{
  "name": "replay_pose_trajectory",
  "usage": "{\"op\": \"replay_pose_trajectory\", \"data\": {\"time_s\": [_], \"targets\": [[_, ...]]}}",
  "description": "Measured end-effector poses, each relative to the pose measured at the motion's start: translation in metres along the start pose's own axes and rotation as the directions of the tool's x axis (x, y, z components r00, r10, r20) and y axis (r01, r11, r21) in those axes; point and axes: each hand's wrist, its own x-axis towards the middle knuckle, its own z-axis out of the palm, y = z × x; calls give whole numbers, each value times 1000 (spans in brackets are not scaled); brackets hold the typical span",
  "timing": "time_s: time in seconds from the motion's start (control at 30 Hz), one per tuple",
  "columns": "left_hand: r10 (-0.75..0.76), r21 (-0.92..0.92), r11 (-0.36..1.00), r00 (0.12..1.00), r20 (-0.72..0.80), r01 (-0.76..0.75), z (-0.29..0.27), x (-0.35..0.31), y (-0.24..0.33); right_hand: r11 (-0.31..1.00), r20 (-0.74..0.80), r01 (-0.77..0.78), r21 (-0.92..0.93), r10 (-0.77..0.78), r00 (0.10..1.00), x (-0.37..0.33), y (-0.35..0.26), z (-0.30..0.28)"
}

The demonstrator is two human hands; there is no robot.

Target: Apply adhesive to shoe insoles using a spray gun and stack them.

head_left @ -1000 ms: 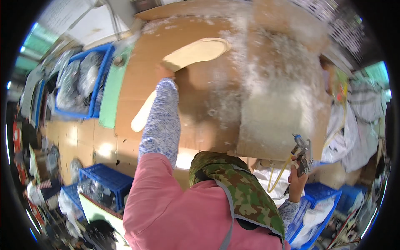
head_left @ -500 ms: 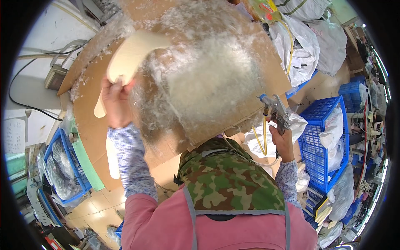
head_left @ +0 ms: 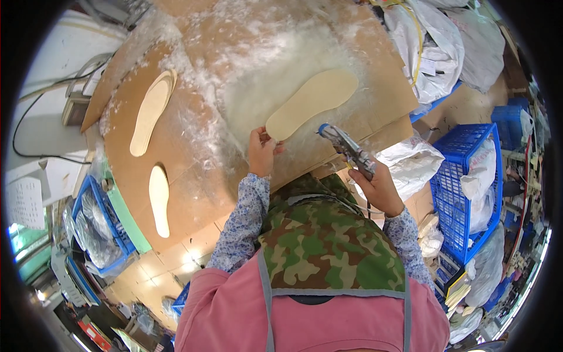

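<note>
With its fingers closed on the near end of a cream shoe insole (head_left: 314, 103), my left hand (head_left: 263, 154) keeps the insole over the pale, fibre-coated patch of the cardboard. My right hand (head_left: 380, 186) is wrapped round a metal spray gun (head_left: 347, 149), whose blue-tipped nozzle points up and left, close to the insole's right edge. Whether a finger presses the trigger cannot be seen. To the left lies a small stack of insoles (head_left: 153, 114), and one single insole (head_left: 159, 199) is nearer to me on the cardboard.
Brown cardboard (head_left: 193, 146) with white fluffy residue covers the worktop. On the right stands a blue plastic crate (head_left: 463, 193), with white sacks (head_left: 431, 53) behind it. Another blue crate (head_left: 99, 229) at the left holds clear plastic bags. A black cable (head_left: 44, 91) hangs at the left wall.
My left hand has brought the insole from the left across to the pale patch. My right hand has moved the spray gun leftward, near the insole.
</note>
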Motion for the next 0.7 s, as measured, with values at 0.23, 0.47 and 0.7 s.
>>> {"op": "replay_pose_trajectory", "data": {"time_s": [0.23, 0.47, 0.7], "targets": [[-69, 17, 997, 998, -2, 69, -6, 6, -1, 995, 162, 67, 67, -78, 984, 14, -27, 10], [-20, -33, 999, 1000, 14, 20, -7, 6, -8, 996, 173, 84, 26, -87, 981, 18, -26, 8], [-25, -57, 998, 1000, 11, 26, -4, 7, -6, 997, 112, 82, -13, -80, 990, 23, -18, 4]]}}
